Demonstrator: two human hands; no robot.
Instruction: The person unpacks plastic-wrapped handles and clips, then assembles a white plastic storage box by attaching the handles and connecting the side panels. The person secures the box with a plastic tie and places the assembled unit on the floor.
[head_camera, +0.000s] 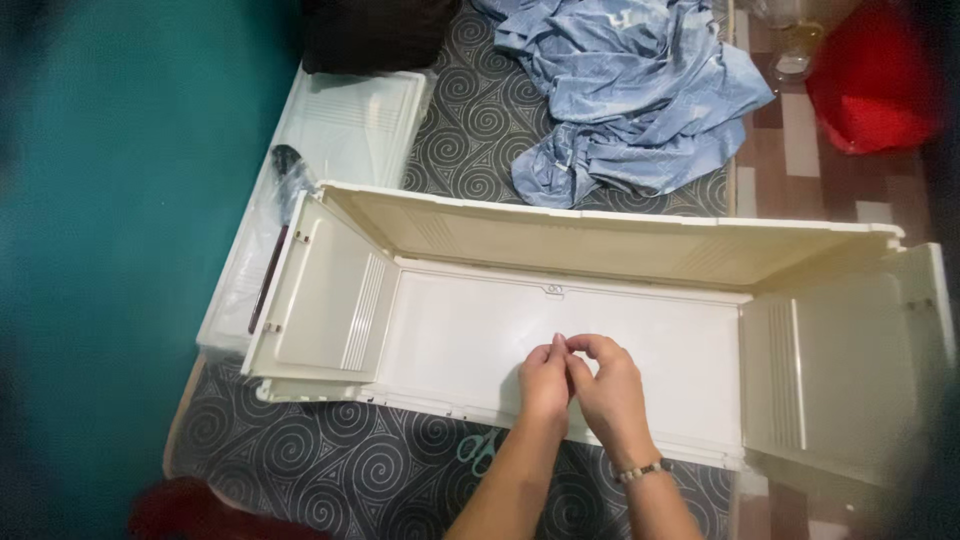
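A long cream plastic cabinet shell lies open on a dark mat with spiral patterns. Its back wall and two end panels stand up around a flat base. My left hand and my right hand meet over the front part of the base, fingertips pinched together on something too small to make out. A beaded bracelet sits on my right wrist. Both hands rest close to the shell's front edge.
A flat white plastic panel lies at the left, with a dark-handled tool on it. Crumpled blue cloth lies behind the shell. Teal scissors peek out by my left forearm. A red object sits at the far right.
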